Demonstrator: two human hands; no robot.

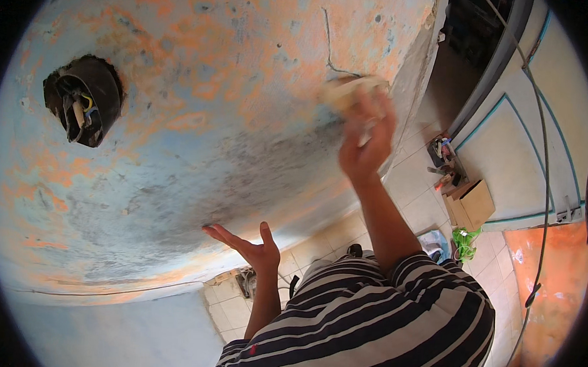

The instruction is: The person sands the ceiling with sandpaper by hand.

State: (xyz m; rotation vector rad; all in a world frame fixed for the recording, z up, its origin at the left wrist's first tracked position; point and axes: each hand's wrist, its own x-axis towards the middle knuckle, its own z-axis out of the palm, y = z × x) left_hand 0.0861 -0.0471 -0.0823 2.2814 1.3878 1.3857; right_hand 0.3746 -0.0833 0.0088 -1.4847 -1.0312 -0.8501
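Note:
Against the upper right part of the patchy blue and orange wall (231, 108), a pale tan block-like pad (340, 92) is pressed flat or nearly so. My right hand (369, 144) is closed on it, and both are smeared by motion, so the pad's exact kind cannot be made out. Lower and to the left, my left hand (255, 249) is raised with fingers stretched out and thumb apart, holding nothing. Its fingertips are at or close to the wall; whether they touch is unclear. Dark grey smudges spread over the wall between the two hands.
A round wall opening (94, 106) with loose wires sits at left. A thin wire (329, 44) hangs near the pad. On the tiled floor are a cardboard box (471, 203), a tool box (443, 150) and a green bag (463, 243). A long cable (545, 168) hangs at right, by a white-panelled door.

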